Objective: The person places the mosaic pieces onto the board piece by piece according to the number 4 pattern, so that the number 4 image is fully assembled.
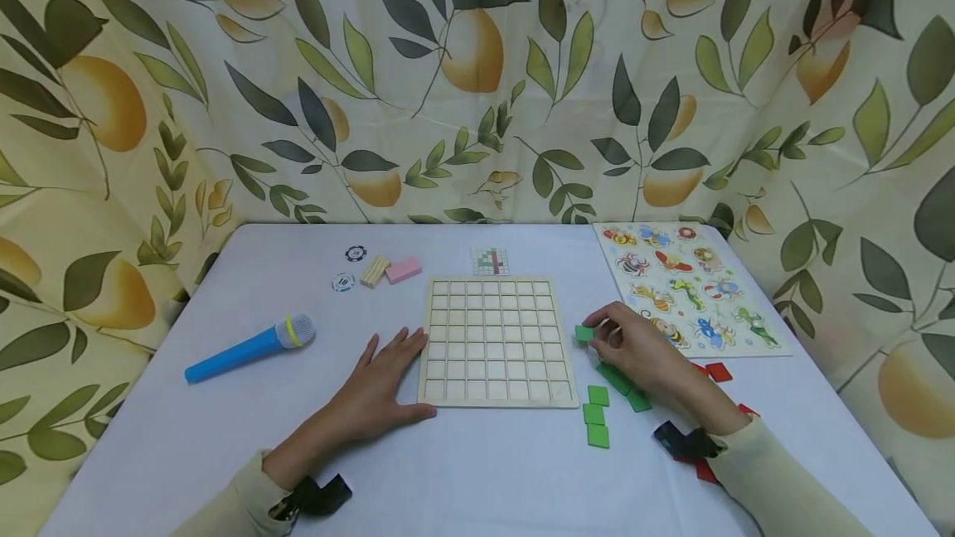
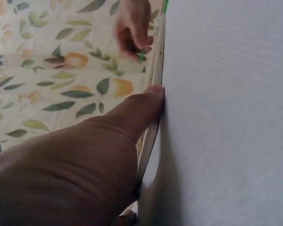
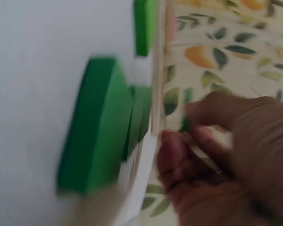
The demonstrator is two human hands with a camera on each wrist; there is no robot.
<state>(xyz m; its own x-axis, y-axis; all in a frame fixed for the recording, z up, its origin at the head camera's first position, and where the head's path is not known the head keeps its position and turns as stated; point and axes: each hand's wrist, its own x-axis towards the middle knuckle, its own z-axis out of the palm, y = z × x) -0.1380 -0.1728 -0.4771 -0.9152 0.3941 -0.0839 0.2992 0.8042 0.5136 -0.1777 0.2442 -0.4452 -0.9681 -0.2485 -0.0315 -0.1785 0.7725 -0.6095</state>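
A wooden grid board (image 1: 496, 341) with empty square cells lies in the middle of the white table. My left hand (image 1: 382, 384) rests flat and open on the table, its fingers and thumb (image 2: 144, 106) against the board's left edge (image 2: 153, 117). My right hand (image 1: 630, 346) hovers just right of the board and pinches a small green square tile (image 1: 584, 333) at its fingertips. More green tiles (image 1: 597, 414) lie on the table under and in front of that hand, seen blurred and close as green tiles (image 3: 101, 125) in the right wrist view.
Red tiles (image 1: 718, 371) lie by my right forearm. An insect peg puzzle (image 1: 690, 288) sits at the back right. A blue toy microphone (image 1: 249, 346), two poker chips (image 1: 348, 268), a wooden block (image 1: 375, 269), a pink eraser (image 1: 404, 269) and a small pattern card (image 1: 490, 261) lie further back. Leaf-print cloth surrounds the table.
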